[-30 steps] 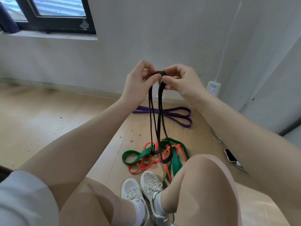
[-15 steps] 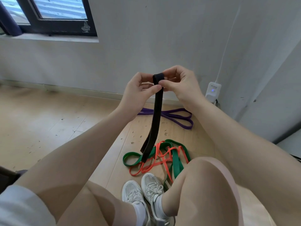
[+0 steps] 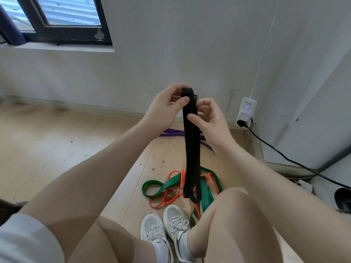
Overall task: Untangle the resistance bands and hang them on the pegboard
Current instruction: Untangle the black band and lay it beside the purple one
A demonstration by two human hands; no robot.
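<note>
The left hand (image 3: 164, 109) pinches the top of the black band (image 3: 191, 147) between thumb and fingers. The right hand (image 3: 209, 118) is just beside it, a little lower, with its thumb pressed on the front of the band and its fingers curled behind. The black band hangs straight down from both hands, folded flat, and its bottom loop dangles over the pile on the floor. It looks free of the other bands — though whether its low end touches them cannot be told from here.

So one band seems to be untangled, but nothing is hung up yet. No pegboard shows anywhere in this view.

A lot is left to do. The green band (image 3: 163, 186) and the orange band (image 3: 171, 199) lie twisted together on the wooden floor (image 3: 57, 141), near the white shoes (image 3: 165, 228). The purple band (image 3: 174, 132) lies farther away by the wall, apart from the pile, partly hidden behind the arms.

On the right, a white plug box (image 3: 246, 111) with a small blue light sits on the wall. It has a dark line of writing along its top — too small to read. A pale sticker (image 3: 99, 36) in the window corner shows a picture, but no words can be made out.
</note>
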